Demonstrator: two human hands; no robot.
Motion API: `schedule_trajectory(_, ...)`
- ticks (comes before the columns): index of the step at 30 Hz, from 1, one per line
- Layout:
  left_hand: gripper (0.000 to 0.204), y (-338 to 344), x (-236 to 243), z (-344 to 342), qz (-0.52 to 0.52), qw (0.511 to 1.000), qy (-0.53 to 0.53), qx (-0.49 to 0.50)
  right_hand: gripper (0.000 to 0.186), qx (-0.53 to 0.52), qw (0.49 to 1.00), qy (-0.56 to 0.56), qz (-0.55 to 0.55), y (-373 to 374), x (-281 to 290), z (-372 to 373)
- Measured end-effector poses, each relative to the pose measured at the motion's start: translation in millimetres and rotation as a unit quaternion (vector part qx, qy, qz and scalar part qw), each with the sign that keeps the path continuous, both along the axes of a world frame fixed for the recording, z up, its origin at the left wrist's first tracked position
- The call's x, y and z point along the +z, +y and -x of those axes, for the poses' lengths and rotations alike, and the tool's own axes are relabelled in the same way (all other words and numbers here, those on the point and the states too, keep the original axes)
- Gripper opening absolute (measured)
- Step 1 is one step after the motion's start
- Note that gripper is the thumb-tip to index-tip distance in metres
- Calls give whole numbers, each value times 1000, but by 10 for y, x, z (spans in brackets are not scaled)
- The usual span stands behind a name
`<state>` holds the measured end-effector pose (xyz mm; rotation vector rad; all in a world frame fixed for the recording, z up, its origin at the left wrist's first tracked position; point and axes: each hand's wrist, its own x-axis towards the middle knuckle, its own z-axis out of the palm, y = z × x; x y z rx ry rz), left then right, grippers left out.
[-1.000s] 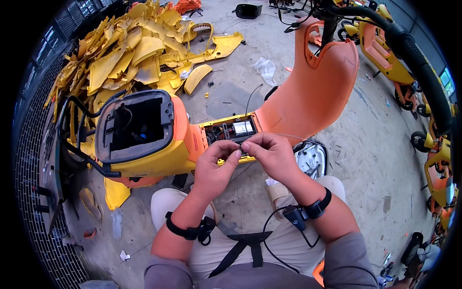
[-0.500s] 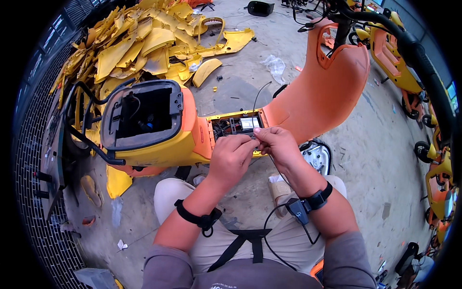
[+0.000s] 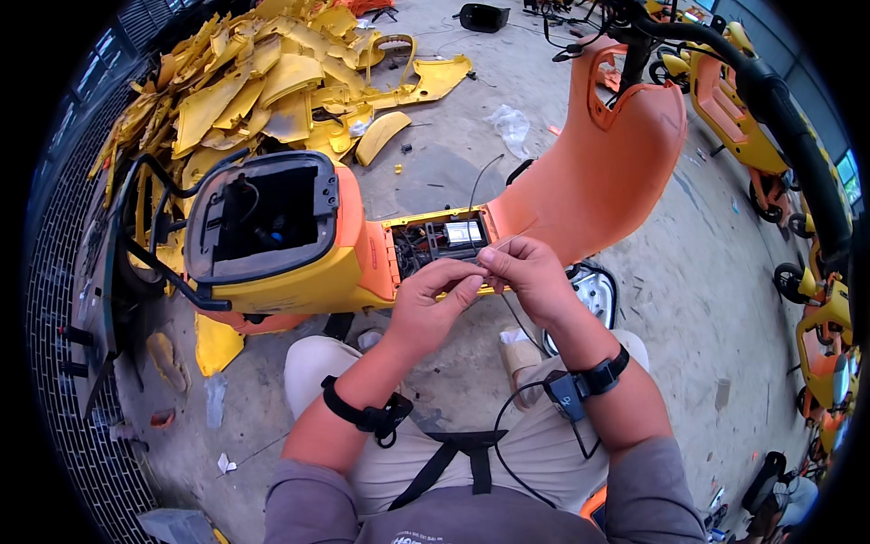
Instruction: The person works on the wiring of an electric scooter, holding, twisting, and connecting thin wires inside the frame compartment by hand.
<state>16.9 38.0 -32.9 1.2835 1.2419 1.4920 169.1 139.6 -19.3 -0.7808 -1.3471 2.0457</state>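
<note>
- The person's left hand (image 3: 439, 299) is at the near edge of the open floorboard compartment (image 3: 426, 218) of a yellow-and-orange scooter. Its thumb and index finger come close together beside the right fingertips; whether they grasp anything between them cannot be told.
- The right hand (image 3: 530, 276) is at the compartment's near right corner, its thumb and index finger pinching a thin dark cable (image 3: 519, 319).
- This cable is just on the near side of the compartment, hanging from the right hand toward the person's lap.
- Inside the compartment, toward its right end, sits 1 silver box-shaped module (image 3: 463, 233), with dark wiring (image 3: 412, 251) to its left.
- A curved thin wire (image 3: 474, 192) rises above the far edge of the compartment; whether it joins the pinched cable cannot be told.
- Right of the compartment, the orange front shield (image 3: 616, 163) sweeps upward.
- Left of the compartment is the scooter's open, black-rimmed storage bin (image 3: 258, 276).
- Beyond the compartment and to its left lies a heap of yellow body panels (image 3: 240, 91); 1 crumpled clear plastic sheet (image 3: 510, 127) lies beyond it, slightly right.
- Well to the compartment's right stand more yellow-and-orange scooters (image 3: 729, 122).
- 2 black wristbands, 1 on each forearm, are on the compartment's near side.
</note>
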Motion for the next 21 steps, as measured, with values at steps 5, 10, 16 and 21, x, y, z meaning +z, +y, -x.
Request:
schedule_trajectory(5, 12, -35, 47, -65, 71, 989, -132, 11, 21, 11, 998, -25, -58, -4, -20, 22)
schedule_trajectory(10, 9, -7, 24, -27, 101, 980, -166, 34, 19, 21, 997, 12, -71, -17, -31, 54)
schedule_trajectory(16, 20, 50, -104, -36, 19, 985, -165, 47, 19, 18, 997, 4, -81, -2, -38, 67)
schedule_trajectory(21, 23, 17, 16, 6, 142, 985, -97, -4, 20, 33, 995, 11, -96, 29, -43, 14)
